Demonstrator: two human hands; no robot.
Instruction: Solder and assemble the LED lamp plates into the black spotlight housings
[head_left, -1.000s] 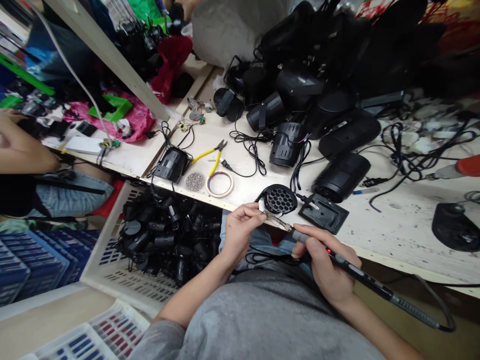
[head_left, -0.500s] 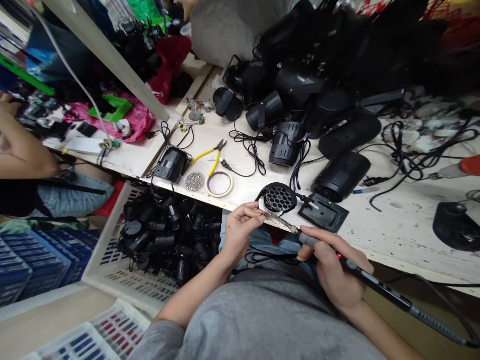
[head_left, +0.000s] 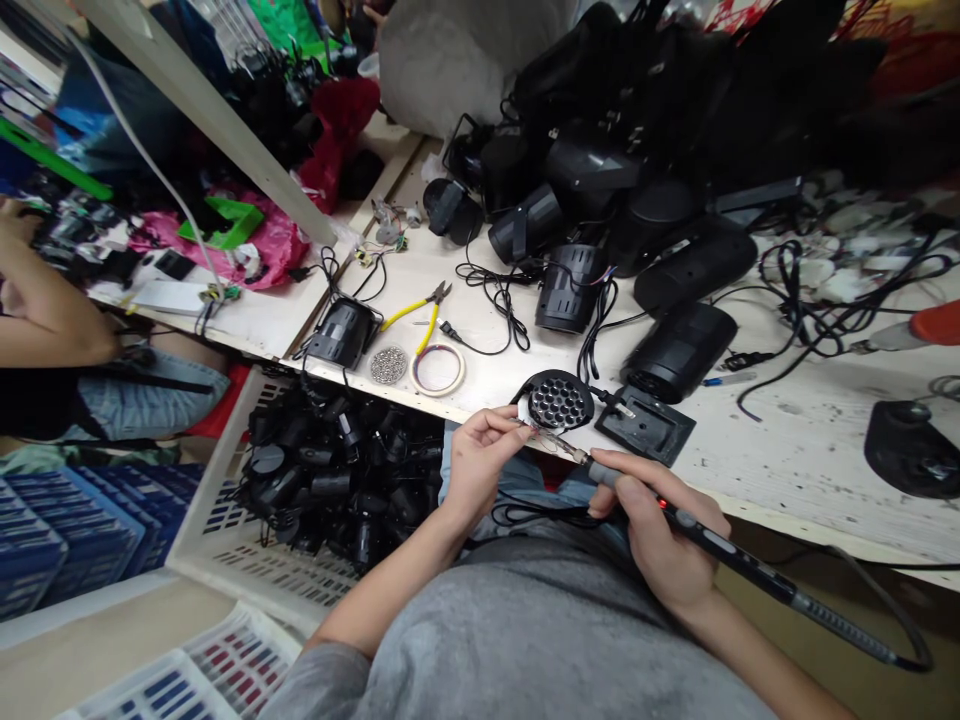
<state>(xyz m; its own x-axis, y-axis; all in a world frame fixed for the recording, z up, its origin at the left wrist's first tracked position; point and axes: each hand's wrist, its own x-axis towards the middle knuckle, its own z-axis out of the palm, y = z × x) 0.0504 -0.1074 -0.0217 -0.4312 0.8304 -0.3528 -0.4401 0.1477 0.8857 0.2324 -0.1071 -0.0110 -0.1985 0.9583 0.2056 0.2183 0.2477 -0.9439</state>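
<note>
Soldering iron sits gripped in the right hand, its tip at a metal bit the left hand pinches beside a honeycomb lamp face. Many black lamps remain in the crate.

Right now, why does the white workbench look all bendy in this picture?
In the head view, the workbench looks curved, probably from a very wide lens; in that view, the soldering iron in the right hand looks fairly sharp, without strong glare.
</note>
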